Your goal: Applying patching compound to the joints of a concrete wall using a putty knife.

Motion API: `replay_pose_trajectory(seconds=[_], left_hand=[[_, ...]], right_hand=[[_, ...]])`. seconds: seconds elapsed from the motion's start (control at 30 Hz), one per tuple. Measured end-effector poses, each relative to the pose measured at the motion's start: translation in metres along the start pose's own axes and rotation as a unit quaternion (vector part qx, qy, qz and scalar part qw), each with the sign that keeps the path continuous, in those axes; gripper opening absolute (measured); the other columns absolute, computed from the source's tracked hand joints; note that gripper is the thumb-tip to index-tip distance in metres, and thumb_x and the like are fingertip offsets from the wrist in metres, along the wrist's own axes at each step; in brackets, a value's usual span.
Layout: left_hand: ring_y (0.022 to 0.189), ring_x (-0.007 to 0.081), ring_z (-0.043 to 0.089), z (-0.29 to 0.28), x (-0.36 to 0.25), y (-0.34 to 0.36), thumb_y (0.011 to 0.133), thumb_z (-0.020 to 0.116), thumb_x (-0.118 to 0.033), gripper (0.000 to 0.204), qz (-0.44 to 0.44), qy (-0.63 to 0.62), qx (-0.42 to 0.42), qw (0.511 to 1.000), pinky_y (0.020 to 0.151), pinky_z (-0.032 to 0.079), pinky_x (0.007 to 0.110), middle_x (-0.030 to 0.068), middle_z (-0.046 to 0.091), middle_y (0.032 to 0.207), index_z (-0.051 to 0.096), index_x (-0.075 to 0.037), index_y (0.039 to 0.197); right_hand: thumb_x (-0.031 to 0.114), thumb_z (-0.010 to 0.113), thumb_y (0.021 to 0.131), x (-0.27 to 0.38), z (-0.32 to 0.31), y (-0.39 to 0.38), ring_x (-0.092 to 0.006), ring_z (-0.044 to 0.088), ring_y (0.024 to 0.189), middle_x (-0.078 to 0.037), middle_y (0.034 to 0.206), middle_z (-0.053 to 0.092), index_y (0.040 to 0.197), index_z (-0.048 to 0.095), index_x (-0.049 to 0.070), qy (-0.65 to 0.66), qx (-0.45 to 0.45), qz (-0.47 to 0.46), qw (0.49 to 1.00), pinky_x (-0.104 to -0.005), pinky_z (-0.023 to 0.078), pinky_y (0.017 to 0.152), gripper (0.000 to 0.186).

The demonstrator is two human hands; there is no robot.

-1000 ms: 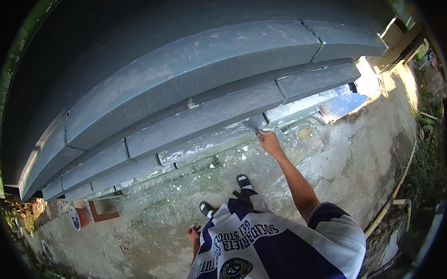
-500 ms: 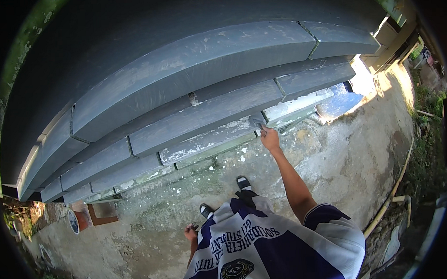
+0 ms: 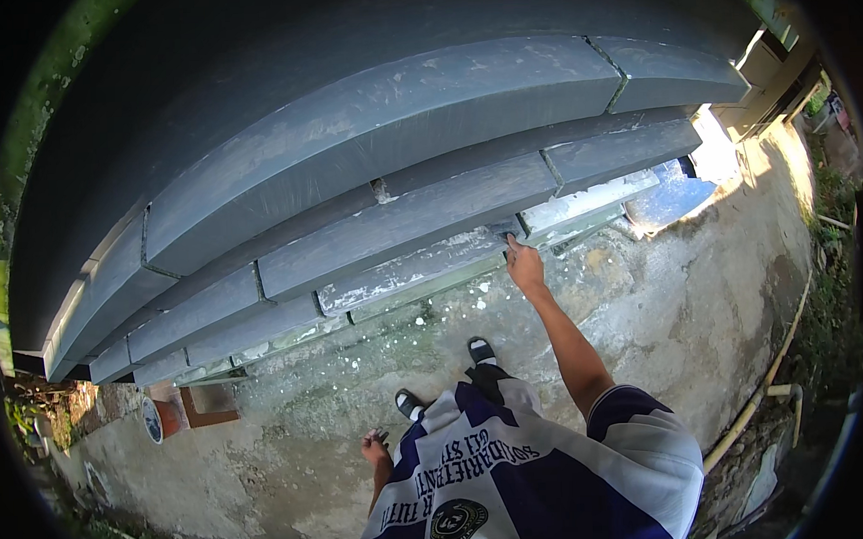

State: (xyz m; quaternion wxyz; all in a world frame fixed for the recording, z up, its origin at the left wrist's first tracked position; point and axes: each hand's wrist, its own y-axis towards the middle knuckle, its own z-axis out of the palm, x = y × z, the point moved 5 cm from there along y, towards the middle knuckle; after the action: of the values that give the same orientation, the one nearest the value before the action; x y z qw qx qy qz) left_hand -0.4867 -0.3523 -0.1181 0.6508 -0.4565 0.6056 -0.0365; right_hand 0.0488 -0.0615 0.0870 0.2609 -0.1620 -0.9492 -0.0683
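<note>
My right hand (image 3: 523, 262) reaches forward and is closed around what looks like a paintbrush (image 3: 505, 231), its grey head mostly hidden by the fingers. The tool is against a lower ledge (image 3: 413, 270), whose face is partly grey and partly patchy white. Left of that white patch, the same row is grey. My left hand (image 3: 373, 449) hangs low beside my body with its fingers curled; something small and dark shows at the fingers, too small to make out.
Stepped grey ledges (image 3: 388, 100) with dark vertical joints overhang the white-spotted concrete floor (image 3: 295, 445). A blue sheet-like thing (image 3: 671, 196) lies at far right. An orange-brown bucket (image 3: 163, 418) stands at left. A pipe (image 3: 754, 401) runs along the right edge by plants.
The view has shifted a little. My right hand and the brush have moved slightly along the ledge near its joint; less of the brush head shows. My left hand stays low.
</note>
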Motion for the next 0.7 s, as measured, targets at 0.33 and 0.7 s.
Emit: replay_pose_trajectory(seconds=[0.33,0.7], left_hand=[[0.069,0.0202,0.065,0.009,0.029,-0.015,0.084,0.054,-0.017,0.006,0.030,-0.047,0.029,0.998,0.045,0.040,0.025,0.0044,0.065,0.084,0.051,-0.012,0.083],[0.075,0.0223,0.065,0.038,0.027,-0.038,0.084,0.056,-0.014,0.005,-0.030,-0.031,0.066,0.997,0.048,0.041,0.027,0.0037,0.065,0.087,0.051,-0.012,0.083]], right_hand=[[0.018,0.054,0.082,0.024,0.054,-0.009,-0.0374,0.059,0.072,-0.022,0.078,0.060,0.117,0.055,0.016,0.071,0.079,-0.143,0.984,-0.0456,0.048,0.066,0.034],[0.021,0.051,0.086,-0.012,0.049,0.009,-0.0365,0.059,0.068,-0.020,0.073,0.059,0.122,0.049,0.008,0.038,0.020,-0.140,0.989,-0.0446,0.048,0.060,0.039]])
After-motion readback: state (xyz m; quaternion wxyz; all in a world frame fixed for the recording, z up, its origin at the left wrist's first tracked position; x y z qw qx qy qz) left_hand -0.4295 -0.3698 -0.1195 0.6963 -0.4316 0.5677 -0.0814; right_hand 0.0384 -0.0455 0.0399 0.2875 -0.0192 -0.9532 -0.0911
